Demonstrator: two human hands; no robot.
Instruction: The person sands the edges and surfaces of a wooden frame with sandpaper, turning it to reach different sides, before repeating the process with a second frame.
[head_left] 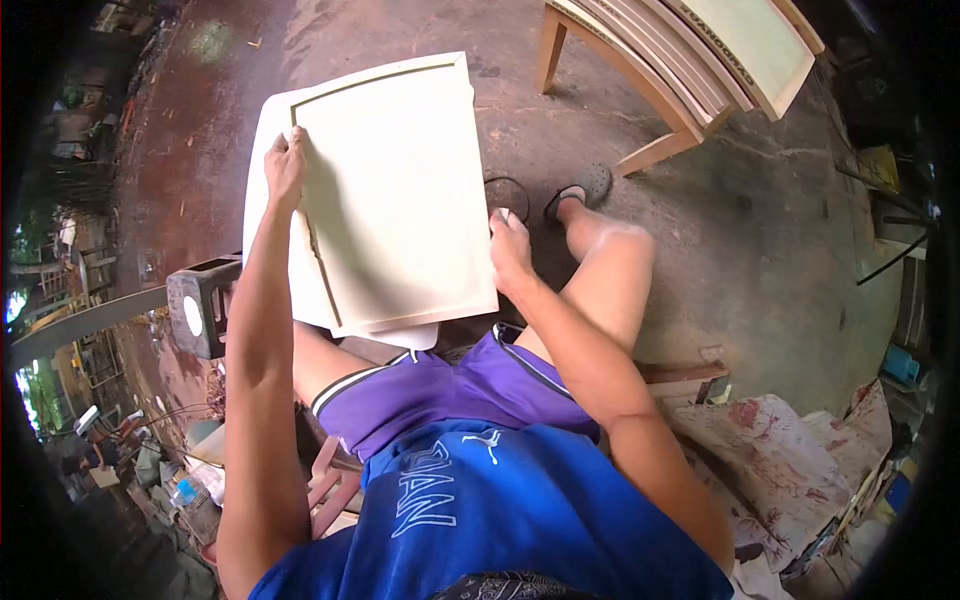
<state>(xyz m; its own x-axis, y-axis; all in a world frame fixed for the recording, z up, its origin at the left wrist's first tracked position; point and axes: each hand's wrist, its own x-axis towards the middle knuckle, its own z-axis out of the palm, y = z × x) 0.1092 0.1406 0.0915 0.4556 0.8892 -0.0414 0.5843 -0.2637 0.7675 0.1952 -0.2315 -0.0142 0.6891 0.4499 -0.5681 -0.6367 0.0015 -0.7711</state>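
Cream framed panel (400, 190), one: before our lap, against a white surface (268, 205) | left hand (285, 175): grasping its frame edge | right hand (511, 250): curled at the opposite edge, exact grip unclear | handling: we should support both sides evenly, sparing the face

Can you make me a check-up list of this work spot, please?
Surface: white board under the panel.
Job's things: pale framed panel, a dark ragged line along its left side.
Clutter: red-stained sheet crumpled at lower right.
Hands: left hand grips the panel's left edge; right hand is by the right edge, grip unclear.
Cables: thin dark loop near a shoe, maybe a cable.
Surroundings: stacked panels, worn floor.
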